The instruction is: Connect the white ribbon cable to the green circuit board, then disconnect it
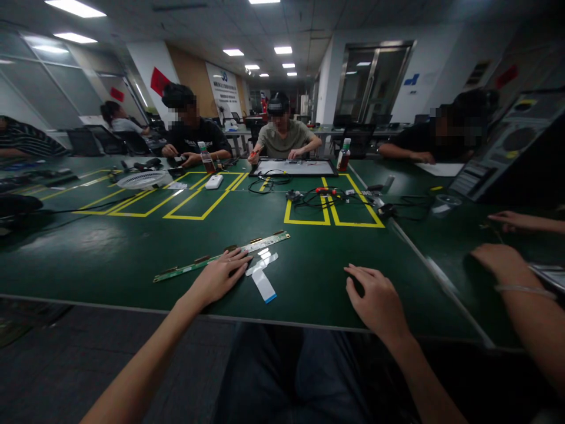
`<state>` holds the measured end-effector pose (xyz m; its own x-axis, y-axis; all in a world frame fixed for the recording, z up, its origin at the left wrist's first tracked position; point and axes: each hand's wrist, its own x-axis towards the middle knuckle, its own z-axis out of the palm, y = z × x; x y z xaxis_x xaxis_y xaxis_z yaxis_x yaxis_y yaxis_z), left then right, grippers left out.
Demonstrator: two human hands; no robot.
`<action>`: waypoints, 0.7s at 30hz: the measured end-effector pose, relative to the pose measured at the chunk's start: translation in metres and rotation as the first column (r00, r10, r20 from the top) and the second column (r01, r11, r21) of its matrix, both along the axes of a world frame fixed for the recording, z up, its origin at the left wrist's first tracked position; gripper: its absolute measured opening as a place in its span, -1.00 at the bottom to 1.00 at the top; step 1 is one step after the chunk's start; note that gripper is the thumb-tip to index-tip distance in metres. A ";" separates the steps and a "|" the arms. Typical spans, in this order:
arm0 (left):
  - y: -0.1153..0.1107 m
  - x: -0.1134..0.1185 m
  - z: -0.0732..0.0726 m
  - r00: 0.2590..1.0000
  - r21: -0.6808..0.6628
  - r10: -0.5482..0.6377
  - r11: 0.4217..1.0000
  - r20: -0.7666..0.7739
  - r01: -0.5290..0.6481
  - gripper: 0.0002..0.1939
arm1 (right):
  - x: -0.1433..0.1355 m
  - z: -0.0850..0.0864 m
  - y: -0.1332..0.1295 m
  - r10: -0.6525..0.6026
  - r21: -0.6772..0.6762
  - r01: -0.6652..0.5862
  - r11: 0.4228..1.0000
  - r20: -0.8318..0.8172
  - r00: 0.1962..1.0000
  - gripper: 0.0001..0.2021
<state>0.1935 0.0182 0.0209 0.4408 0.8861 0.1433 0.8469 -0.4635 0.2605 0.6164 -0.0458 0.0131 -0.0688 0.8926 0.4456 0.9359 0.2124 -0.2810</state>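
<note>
My left hand [220, 275] lies palm down on the green table with its fingers stretched out flat. Its fingertips rest on a long, narrow circuit board strip [270, 239], covering the middle of it. Just right of those fingers is a white flat ribbon cable [263, 284] with a blue end, folded and lying beside the board. My right hand [377, 300] rests on the table near the front edge, holding nothing. Its fingers are loosely bent, with the thumb apart from them.
Yellow tape rectangles mark the table [318, 282]. Beyond are black cables with a red-handled tool [325, 191], a white box [214, 181] and drink bottles [344, 154]. Another person's hands [501, 259] are close on the right. Across the table, a person works over a flat panel [295, 167].
</note>
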 end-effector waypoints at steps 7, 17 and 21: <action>-0.003 -0.001 -0.004 0.997 0.007 0.068 0.998 0.021 -0.068 -0.44 | -0.001 -0.001 0.001 0.010 0.014 -0.010 1.000 -0.003 1.000 -0.64; -0.005 0.057 -0.011 0.970 0.095 0.240 0.965 0.040 -0.243 -0.28 | -0.001 -0.003 0.002 0.013 0.018 -0.013 1.000 -0.004 1.000 -0.65; 0.000 0.035 -0.014 0.976 0.050 0.212 0.976 -0.045 -0.210 -0.36 | -0.001 -0.002 0.001 0.013 0.011 -0.013 1.000 0.004 1.000 -0.65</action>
<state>0.2289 0.0178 0.0073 0.2519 0.9532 0.1673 0.9383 -0.2829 0.1991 0.6152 -0.0449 0.0116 -0.0819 0.8867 0.4549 0.9340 0.2276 -0.2754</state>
